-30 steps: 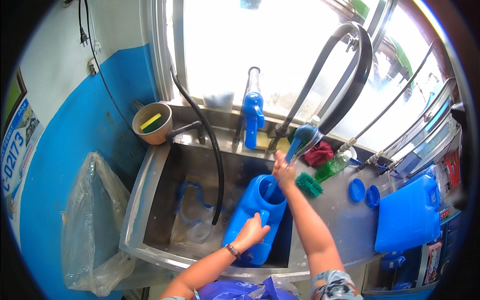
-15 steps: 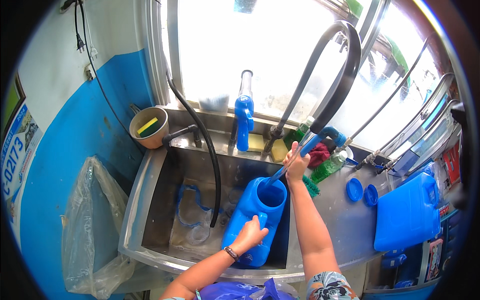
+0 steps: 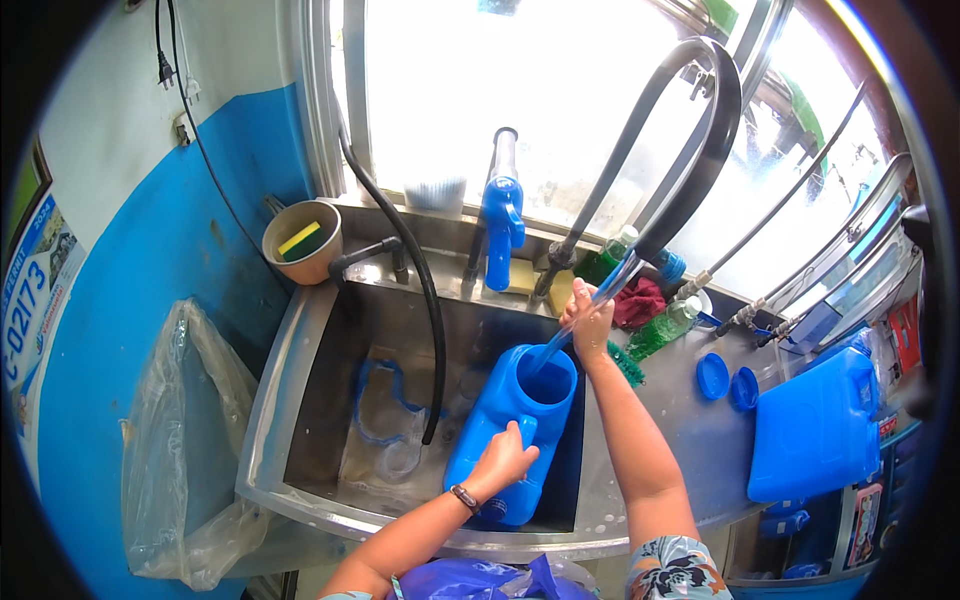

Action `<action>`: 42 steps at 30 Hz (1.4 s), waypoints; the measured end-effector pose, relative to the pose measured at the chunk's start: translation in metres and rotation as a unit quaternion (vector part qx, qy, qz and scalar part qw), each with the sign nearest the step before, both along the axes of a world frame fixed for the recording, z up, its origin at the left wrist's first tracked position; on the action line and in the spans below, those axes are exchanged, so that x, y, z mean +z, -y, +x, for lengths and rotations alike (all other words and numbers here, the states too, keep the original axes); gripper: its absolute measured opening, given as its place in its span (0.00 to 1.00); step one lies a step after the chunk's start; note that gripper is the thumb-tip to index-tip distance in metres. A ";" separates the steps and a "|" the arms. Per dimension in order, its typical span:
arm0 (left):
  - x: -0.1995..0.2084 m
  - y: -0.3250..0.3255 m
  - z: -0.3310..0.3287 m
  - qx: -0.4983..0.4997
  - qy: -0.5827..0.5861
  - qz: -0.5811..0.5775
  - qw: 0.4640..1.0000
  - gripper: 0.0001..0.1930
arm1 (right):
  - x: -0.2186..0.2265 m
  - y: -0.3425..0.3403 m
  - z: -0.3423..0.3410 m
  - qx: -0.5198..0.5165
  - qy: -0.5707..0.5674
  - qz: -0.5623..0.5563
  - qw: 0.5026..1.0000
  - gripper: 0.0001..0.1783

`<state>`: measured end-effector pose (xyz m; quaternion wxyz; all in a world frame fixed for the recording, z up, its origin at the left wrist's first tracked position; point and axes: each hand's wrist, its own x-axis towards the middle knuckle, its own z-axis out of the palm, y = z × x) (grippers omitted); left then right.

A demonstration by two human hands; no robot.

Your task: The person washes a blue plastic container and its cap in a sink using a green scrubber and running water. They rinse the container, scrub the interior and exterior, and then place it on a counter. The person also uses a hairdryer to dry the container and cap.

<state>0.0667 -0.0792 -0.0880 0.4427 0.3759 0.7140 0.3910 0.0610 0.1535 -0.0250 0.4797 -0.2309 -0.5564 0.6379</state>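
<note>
A blue plastic jug (image 3: 470, 455) leans in the steel sink, its round mouth facing up. My left hand (image 3: 505, 460) is closed around the jug's handle. My right hand (image 3: 588, 320) is above and to the right of the mouth, fingers partly spread, against a clear bluish stream of water (image 3: 552, 345). The stream runs slantwise from the end of a thick black hose (image 3: 712, 130) past that hand into the jug's mouth. Part of the right hand's fingers is hidden by the stream.
The steel sink (image 3: 325, 400) holds a blue strap loop (image 3: 362, 400) and a hanging black hose (image 3: 432, 330). Behind stand a blue-handled tap (image 3: 503, 215) and a pot with a sponge (image 3: 300, 240). Right are green bottles (image 3: 665, 330), blue caps (image 3: 712, 376) and another blue jug (image 3: 812, 430).
My right hand has shifted slightly left and down relative to the hose. The blue pipe end beside it is now mostly hidden. My left hand stays on the jug's handle, and the view has shifted slightly.
</note>
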 end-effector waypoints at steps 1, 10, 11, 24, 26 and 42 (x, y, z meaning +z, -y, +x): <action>-0.003 -0.002 -0.004 0.006 0.005 -0.003 1.000 0.19 | -0.015 -0.007 0.005 0.008 0.014 -0.009 1.000 0.21; 0.002 -0.001 -0.009 0.014 0.024 -0.005 1.000 0.17 | -0.008 0.014 0.002 -0.090 -0.050 -0.027 0.994 0.21; 0.001 0.001 -0.007 0.016 0.029 -0.009 0.999 0.17 | -0.004 0.003 0.010 -0.055 -0.047 0.043 0.996 0.21; -0.022 -0.004 0.024 0.013 0.048 0.001 0.999 0.18 | -0.039 0.054 -0.011 -0.013 0.049 -0.063 0.997 0.17; -0.017 -0.003 0.024 0.022 0.053 0.001 0.998 0.19 | -0.029 0.061 -0.010 -0.030 0.054 -0.062 0.996 0.11; 0.021 0.002 -0.009 -0.034 -0.177 -0.016 0.983 0.30 | 0.342 0.065 0.192 0.248 -0.196 0.222 0.922 0.23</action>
